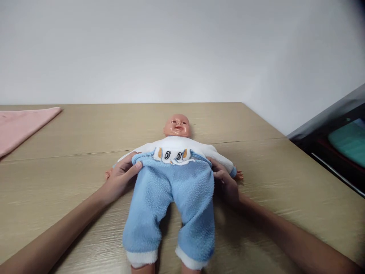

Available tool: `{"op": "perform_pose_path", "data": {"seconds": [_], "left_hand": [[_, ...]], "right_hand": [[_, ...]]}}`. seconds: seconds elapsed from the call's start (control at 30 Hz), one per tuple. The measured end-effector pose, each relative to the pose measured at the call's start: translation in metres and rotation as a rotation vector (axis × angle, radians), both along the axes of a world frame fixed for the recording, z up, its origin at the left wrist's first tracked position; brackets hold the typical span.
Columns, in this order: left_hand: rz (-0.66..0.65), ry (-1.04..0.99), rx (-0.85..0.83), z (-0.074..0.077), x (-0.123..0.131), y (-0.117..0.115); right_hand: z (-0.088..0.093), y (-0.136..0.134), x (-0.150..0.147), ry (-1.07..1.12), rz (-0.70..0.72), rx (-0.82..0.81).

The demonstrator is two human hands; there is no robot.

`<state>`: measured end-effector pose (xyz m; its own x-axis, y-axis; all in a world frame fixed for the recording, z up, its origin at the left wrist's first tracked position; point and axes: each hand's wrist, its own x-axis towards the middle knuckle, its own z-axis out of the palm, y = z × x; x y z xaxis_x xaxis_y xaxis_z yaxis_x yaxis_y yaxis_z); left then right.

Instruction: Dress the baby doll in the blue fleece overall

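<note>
A baby doll (178,126) lies on its back on the wooden table, its head away from me and its legs toward me. It wears a white long-sleeved top (145,147) with an embroidered animal face on the front. Light blue fleece pants (171,186) with white cuffs cover its legs. At the left of the waistband, my left hand (124,171) pinches the fabric between thumb and fingers. My right hand (225,180) grips the waistband on the opposite side, its fingertips partly hidden behind the cloth. The doll's feet are out of view.
A folded pink cloth (25,125) lies at the left of the wooden table (262,167). Behind the table stands a white wall. Beyond the right edge is a dark-framed object (327,146) with something green in it.
</note>
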<state>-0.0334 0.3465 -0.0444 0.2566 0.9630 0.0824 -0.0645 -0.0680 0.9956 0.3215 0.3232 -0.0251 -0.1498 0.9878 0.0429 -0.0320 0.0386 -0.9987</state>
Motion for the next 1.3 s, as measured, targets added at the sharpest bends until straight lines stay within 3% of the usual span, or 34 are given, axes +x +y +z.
{"op": "perform_pose_path", "data": {"seconds": [0.13,0.37,0.57,0.67,0.83,1.13,1.3], "left_hand": [[0.063,0.078,0.082,0.004,0.004,0.003],[0.017,0.113,-0.032,0.016,0.019,0.012],[0.019,0.115,0.232,0.031,0.03,0.029],[0.026,0.135,0.151,0.028,0.032,0.037],[0.077,0.173,0.073,0.015,0.032,0.041],[-0.001,0.116,0.04,0.009,0.032,0.029],[0.084,-0.007,0.033,0.001,0.028,0.03]], "right_hand": [[0.003,0.003,0.007,-0.06,-0.016,0.073],[-0.001,0.015,0.005,-0.086,-0.093,0.139],[0.017,0.03,-0.008,-0.174,-0.127,0.28],[0.018,0.039,-0.011,-0.167,-0.148,0.224],[0.005,0.055,-0.005,-0.152,-0.07,0.098],[-0.008,0.052,0.003,-0.284,-0.034,0.117],[-0.011,0.062,0.009,-0.322,0.028,0.106]]}}
